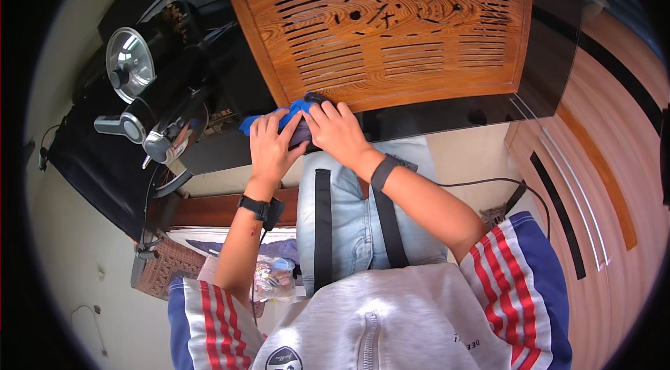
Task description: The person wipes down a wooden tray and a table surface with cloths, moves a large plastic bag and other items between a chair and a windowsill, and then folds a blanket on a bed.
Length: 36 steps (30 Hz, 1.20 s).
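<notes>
A crumpled blue cloth [301,106] lies bunched at the near left corner of the wooden tea tray, on the black table edge. My left hand [273,145] presses its fingers over the left part of the cloth, thumb toward the right. My right hand [338,134] bends its fingers over the right end, beside a small black piece [318,98]. The fingertips of both hands nearly meet. Between them shows a dark purple-grey part [300,135]; whether it belongs to the cloth I cannot tell.
The slatted wooden tea tray [419,89] fills the far side of the black tabletop [412,121]. Left of it stand a glass lid [130,63] and a metal kettle [159,148]. Wooden drawers [586,181] with metal handles are on the right. A black cable [481,180] runs past my right arm.
</notes>
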### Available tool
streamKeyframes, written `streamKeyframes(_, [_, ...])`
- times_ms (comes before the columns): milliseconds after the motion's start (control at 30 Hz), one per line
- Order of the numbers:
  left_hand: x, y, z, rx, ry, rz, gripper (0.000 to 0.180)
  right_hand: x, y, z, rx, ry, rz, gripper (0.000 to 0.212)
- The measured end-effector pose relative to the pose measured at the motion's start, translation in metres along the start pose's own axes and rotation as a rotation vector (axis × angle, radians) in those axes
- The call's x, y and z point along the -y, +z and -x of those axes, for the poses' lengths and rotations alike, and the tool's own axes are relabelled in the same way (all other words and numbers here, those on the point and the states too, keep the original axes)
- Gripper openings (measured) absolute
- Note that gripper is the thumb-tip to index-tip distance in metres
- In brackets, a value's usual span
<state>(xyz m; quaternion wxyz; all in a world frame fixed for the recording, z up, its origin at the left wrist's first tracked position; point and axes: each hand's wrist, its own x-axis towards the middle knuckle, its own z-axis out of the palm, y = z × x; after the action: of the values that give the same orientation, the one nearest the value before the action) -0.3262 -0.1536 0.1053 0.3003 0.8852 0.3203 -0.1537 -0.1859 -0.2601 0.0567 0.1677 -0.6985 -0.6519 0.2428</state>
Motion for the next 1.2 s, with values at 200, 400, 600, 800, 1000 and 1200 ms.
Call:
streamKeyframes(200, [-0.043, 0.021, -0.023, -0.002, -0.024, 0.089, 0.063, -0.027, -0.024, 0.011, 0.000, 0.056, 0.011, 0.014])
streamKeyframes(400, [-0.128, 0.056, -0.078, 0.068, 0.092, 0.148, 0.059, -0.101, -0.071, 0.067, 0.038, 0.284, -0.035, 0.043])
streamKeyframes(600, [-0.234, 0.099, -0.144, 0.040, 0.269, 0.125, 0.050, -0.186, -0.135, 0.130, -0.024, 0.499, 0.037, 0.037])
streamKeyframes(800, [-0.317, 0.123, -0.195, -0.005, 0.365, 0.098, 0.040, -0.250, -0.175, 0.171, -0.077, 0.624, 0.105, 0.043])
streamKeyframes(1000, [-0.356, 0.145, -0.214, -0.118, 0.421, 0.021, 0.044, -0.279, -0.187, 0.198, -0.094, 0.682, 0.114, 0.043])
streamKeyframes(1200, [-0.344, 0.137, -0.223, -0.001, 0.513, -0.009, 0.045, -0.282, -0.191, 0.191, -0.013, 0.646, 0.088, 0.047])
